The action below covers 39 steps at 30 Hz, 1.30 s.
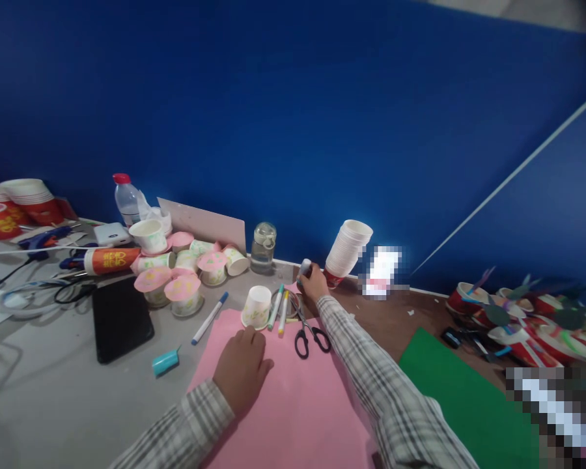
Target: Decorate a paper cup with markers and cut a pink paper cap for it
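My left hand [244, 368] lies palm down on a large sheet of pink paper [297, 397], fingers stretched out and thumb apart. Just beyond its fingertips an upside-down paper cup [256, 307] stands at the sheet's far edge. Farther off, my right hand [314, 284] is closed around a small tube with a pale top [305, 266]; its kind is hard to make out. Between the hands lie a green marker [275, 307], a yellow marker [284, 314] and black-handled scissors [312, 335]. A blue-capped marker [209, 319] rests left of the cup.
Several paper cups with pink paper tops [183, 286] cluster at the back left, by a black tablet-like slab [122, 319]. A water bottle [263, 247] and a leaning stack of white cups [348, 247] stand by the blue wall. Green paper [463, 397] lies right.
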Each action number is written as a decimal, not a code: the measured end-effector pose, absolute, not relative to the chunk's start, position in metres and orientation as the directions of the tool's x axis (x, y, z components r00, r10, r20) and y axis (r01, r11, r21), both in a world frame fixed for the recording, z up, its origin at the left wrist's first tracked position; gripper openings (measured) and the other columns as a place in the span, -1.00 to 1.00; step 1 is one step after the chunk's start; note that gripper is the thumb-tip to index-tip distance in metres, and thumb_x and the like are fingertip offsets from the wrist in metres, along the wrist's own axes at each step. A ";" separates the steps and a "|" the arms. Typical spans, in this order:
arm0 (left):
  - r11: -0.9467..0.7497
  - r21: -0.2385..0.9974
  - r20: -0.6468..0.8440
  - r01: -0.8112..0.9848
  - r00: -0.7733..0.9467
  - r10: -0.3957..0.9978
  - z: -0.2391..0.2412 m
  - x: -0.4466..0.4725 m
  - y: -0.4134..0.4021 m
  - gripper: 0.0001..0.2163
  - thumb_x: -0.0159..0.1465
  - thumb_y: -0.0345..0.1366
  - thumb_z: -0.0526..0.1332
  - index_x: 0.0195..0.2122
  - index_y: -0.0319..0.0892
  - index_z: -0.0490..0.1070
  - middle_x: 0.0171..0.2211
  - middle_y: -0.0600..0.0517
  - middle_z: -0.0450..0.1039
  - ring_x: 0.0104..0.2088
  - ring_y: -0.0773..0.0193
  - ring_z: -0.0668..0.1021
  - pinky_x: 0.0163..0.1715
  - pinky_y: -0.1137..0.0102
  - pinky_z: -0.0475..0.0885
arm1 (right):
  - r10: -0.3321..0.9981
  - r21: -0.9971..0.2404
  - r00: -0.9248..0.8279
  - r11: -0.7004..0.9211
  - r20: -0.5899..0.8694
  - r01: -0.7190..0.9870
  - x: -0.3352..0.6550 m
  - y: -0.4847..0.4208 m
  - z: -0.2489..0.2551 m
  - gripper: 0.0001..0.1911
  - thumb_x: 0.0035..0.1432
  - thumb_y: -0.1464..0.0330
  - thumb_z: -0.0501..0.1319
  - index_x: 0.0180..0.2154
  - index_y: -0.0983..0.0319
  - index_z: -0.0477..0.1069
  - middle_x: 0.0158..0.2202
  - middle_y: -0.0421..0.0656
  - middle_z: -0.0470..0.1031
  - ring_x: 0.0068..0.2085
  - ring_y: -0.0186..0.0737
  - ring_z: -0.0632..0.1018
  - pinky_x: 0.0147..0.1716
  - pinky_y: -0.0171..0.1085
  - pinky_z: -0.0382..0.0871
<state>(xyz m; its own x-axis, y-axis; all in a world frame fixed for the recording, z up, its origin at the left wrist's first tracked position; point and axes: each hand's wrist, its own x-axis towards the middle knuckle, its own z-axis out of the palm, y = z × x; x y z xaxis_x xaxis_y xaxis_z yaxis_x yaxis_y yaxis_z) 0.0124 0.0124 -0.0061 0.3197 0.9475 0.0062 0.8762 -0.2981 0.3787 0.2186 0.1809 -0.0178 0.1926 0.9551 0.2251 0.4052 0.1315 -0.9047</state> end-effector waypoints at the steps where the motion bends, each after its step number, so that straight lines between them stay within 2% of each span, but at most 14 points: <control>1: -0.290 0.373 -0.003 0.881 0.314 0.949 -0.005 0.013 0.013 -0.81 0.04 -0.13 0.18 -0.41 -0.09 0.25 -0.31 -0.02 0.30 -0.27 0.04 0.35 -0.30 0.19 0.23 | 0.956 -0.899 0.205 0.107 0.211 0.426 0.219 0.177 -0.015 -0.60 -0.21 0.59 0.22 -0.22 0.34 0.26 -0.30 -0.11 0.45 -0.32 -0.25 0.45 -0.23 -0.30 0.22; 4: -0.274 0.357 -0.029 0.893 0.304 0.952 -0.003 0.014 0.013 -0.82 0.05 -0.14 0.17 -0.40 -0.10 0.26 -0.31 -0.02 0.30 -0.26 0.05 0.34 -0.30 0.21 0.23 | 0.959 -0.874 0.215 0.060 0.184 0.482 0.220 0.157 -0.004 -0.52 -0.26 0.56 0.25 -0.18 0.34 0.27 -0.26 -0.09 0.44 -0.39 -0.27 0.43 -0.26 -0.27 0.28; 7: -0.255 0.374 -0.057 0.892 0.297 0.953 -0.005 0.014 0.015 -0.85 0.05 -0.18 0.17 -0.43 -0.11 0.26 -0.33 -0.01 0.30 -0.27 0.07 0.35 -0.30 0.22 0.22 | 0.966 -0.870 0.185 0.068 0.180 0.488 0.223 0.124 0.012 -0.50 -0.18 0.49 0.20 -0.10 0.29 0.24 -0.15 -0.07 0.38 -0.44 -0.32 0.43 -0.33 -0.28 0.34; 11: -0.258 0.413 -0.045 0.873 0.302 0.952 -0.008 0.012 0.016 -0.88 0.05 -0.23 0.18 -0.44 -0.10 0.26 -0.34 0.01 0.30 -0.28 0.10 0.36 -0.30 0.24 0.22 | 0.972 -0.883 0.133 0.112 0.192 0.456 0.224 0.076 0.029 -0.47 -0.16 0.46 0.17 -0.05 0.24 0.20 -0.14 -0.09 0.38 -0.40 -0.30 0.48 -0.36 -0.30 0.38; 13: -0.250 0.408 -0.036 0.878 0.289 0.957 -0.008 0.012 0.015 -0.83 0.03 -0.21 0.19 -0.37 -0.11 0.26 -0.29 -0.01 0.29 -0.26 0.07 0.36 -0.29 0.22 0.23 | 0.974 -0.887 0.109 0.130 0.197 0.444 0.223 0.056 0.033 -0.50 -0.16 0.45 0.17 -0.08 0.22 0.23 -0.20 -0.13 0.42 -0.41 -0.29 0.49 -0.39 -0.31 0.37; 15: -0.240 0.399 -0.032 0.885 0.275 0.961 -0.007 0.012 0.014 -0.75 0.02 -0.16 0.20 -0.32 -0.12 0.25 -0.25 -0.04 0.28 -0.24 0.05 0.36 -0.28 0.21 0.23 | 0.987 -0.860 0.032 0.120 0.156 0.496 0.221 0.039 0.033 -0.68 -0.09 0.38 0.15 -0.19 0.20 0.33 -0.37 -0.21 0.47 -0.47 -0.28 0.49 -0.47 -0.34 0.32; 17: -0.249 0.400 -0.022 0.882 0.280 0.960 -0.007 0.012 0.014 -0.74 0.01 -0.13 0.21 -0.32 -0.11 0.25 -0.26 -0.03 0.27 -0.25 0.05 0.37 -0.28 0.21 0.23 | 0.997 -0.780 -0.074 0.068 0.028 0.622 0.218 0.024 0.031 -0.79 -0.04 0.32 0.14 -0.28 0.19 0.38 -0.58 -0.28 0.43 -0.56 -0.27 0.46 -0.54 -0.36 0.23; 19: -0.270 0.407 0.007 0.873 0.293 0.956 -0.007 0.012 0.013 -0.75 0.01 -0.13 0.21 -0.34 -0.10 0.25 -0.29 -0.01 0.27 -0.26 0.06 0.37 -0.29 0.22 0.23 | 0.982 -0.664 -0.146 0.031 -0.119 0.747 0.213 0.011 0.027 -0.79 -0.02 0.30 0.16 -0.28 0.19 0.37 -0.64 -0.30 0.42 -0.57 -0.24 0.45 -0.56 -0.37 0.14; 22: -0.277 0.420 0.041 0.864 0.287 0.957 -0.010 0.012 0.013 -0.77 -0.01 -0.13 0.23 -0.40 -0.09 0.24 -0.33 0.02 0.27 -0.29 0.08 0.37 -0.31 0.23 0.23 | 0.956 -0.547 -0.196 0.047 -0.218 0.836 0.205 -0.002 0.023 -0.75 -0.02 0.30 0.18 -0.22 0.17 0.33 -0.56 -0.25 0.47 -0.45 -0.18 0.50 -0.50 -0.36 0.12; 28: -0.248 0.448 0.004 0.859 0.275 0.961 -0.009 0.017 0.011 -0.84 0.01 -0.21 0.22 -0.50 -0.09 0.23 -0.37 0.05 0.28 -0.30 0.12 0.37 -0.30 0.25 0.21 | 0.963 -0.427 -0.155 0.047 -0.223 0.903 0.197 -0.012 0.020 -0.67 0.00 0.33 0.14 -0.12 0.15 0.26 -0.32 -0.14 0.49 -0.31 -0.11 0.51 -0.38 -0.31 0.18; 33: -0.244 0.426 0.008 0.872 0.265 0.964 -0.005 0.018 0.009 -0.79 -0.01 -0.19 0.23 -0.39 -0.10 0.24 -0.29 0.01 0.28 -0.24 0.08 0.36 -0.29 0.22 0.21 | 0.964 -0.354 -0.151 0.066 -0.218 0.933 0.189 -0.019 0.016 -0.58 0.01 0.29 0.15 -0.04 0.15 0.21 -0.09 -0.06 0.35 -0.16 -0.02 0.48 -0.26 -0.25 0.27; 39: -0.283 0.445 0.052 0.849 0.291 0.955 -0.013 0.014 0.010 -0.80 -0.02 -0.21 0.23 -0.40 -0.07 0.23 -0.29 0.04 0.27 -0.27 0.11 0.37 -0.32 0.23 0.20 | 0.959 -0.293 -0.115 0.036 -0.258 0.956 0.175 -0.025 0.016 -0.59 0.04 0.38 0.11 -0.02 0.10 0.18 -0.03 -0.09 0.28 -0.18 -0.05 0.48 -0.26 -0.24 0.33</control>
<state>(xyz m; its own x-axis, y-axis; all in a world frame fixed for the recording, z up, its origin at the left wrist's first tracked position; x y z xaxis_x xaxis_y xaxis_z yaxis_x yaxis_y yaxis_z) 0.0143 0.0105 -0.0127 0.2914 0.9552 0.0518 0.8494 -0.2833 0.4454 0.1755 -0.0250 0.0159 -0.1148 0.9594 -0.2575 0.9556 0.0358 -0.2926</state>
